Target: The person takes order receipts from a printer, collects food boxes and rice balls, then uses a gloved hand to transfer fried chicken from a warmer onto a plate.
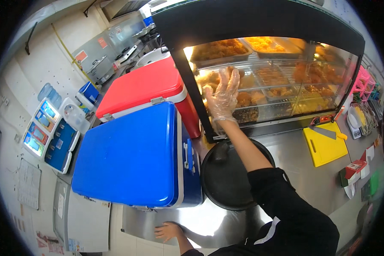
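My right hand (pixel 223 96), in a clear plastic glove, is raised at the left part of a lit glass food display cabinet (pixel 259 127). Its fingers are spread, with nothing seen in them; whether it touches the glass is unclear. Behind the glass, trays of fried food (pixel 222 49) and other browned pieces stand on wire racks. My bare left hand (pixel 168 231) rests with fingers apart by the near edge of the steel counter (pixel 201 220). A round black tray (pixel 227 179) lies below my right forearm, partly hidden by it.
A blue cooler box (pixel 131 153) and a red one (pixel 144 80) stand at the left. On the right lie a yellow cutting board (pixel 329 148) with a knife (pixel 324 132), a kitchen scale (pixel 353 126) and a red and white carton (pixel 355 168).
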`<action>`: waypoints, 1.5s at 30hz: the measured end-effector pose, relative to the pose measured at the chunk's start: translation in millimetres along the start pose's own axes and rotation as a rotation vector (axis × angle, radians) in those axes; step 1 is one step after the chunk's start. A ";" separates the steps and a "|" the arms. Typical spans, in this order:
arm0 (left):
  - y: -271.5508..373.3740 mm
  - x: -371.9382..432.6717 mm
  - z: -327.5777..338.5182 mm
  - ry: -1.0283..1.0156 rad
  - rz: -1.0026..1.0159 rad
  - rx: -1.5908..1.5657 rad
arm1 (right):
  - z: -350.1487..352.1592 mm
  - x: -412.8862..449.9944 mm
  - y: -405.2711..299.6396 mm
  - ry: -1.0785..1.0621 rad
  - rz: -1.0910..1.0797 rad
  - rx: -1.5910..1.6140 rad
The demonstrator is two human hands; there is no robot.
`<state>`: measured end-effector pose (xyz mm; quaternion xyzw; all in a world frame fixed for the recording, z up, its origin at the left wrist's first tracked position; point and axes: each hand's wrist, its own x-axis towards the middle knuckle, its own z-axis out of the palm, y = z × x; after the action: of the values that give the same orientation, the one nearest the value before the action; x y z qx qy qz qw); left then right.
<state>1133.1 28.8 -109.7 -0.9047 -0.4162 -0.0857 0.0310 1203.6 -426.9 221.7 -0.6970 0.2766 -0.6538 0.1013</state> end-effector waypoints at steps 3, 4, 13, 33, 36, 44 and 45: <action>-4.9 2.5 -8.9 -0.046 -0.015 0.017 | -1.9 -1.0 -12.9 -0.123 0.071 0.001; -4.7 3.7 -8.9 -0.050 -0.001 0.021 | -1.3 0.9 -16.5 -0.146 0.089 0.005; -1.9 5.5 -16.2 -0.087 0.038 -0.032 | -0.5 13.5 -17.5 -0.185 0.101 -0.009; -4.6 8.5 -0.3 0.058 -0.001 0.042 | -140.1 89.7 138.5 0.071 0.182 -0.737; -4.3 11.1 -0.1 0.041 -0.017 0.071 | -145.3 72.1 115.3 0.111 0.060 -0.583; -9.2 15.4 7.1 0.056 -0.031 0.070 | -47.8 31.5 59.0 -0.729 -0.274 -0.140; -3.3 12.4 5.1 0.054 -0.029 0.063 | -25.1 33.2 68.1 -0.650 -0.381 -0.161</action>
<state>1139.1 40.8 -112.5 -0.8945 -0.4307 -0.0974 0.0692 1161.8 -494.9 218.9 -0.9126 0.1460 -0.3819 0.0055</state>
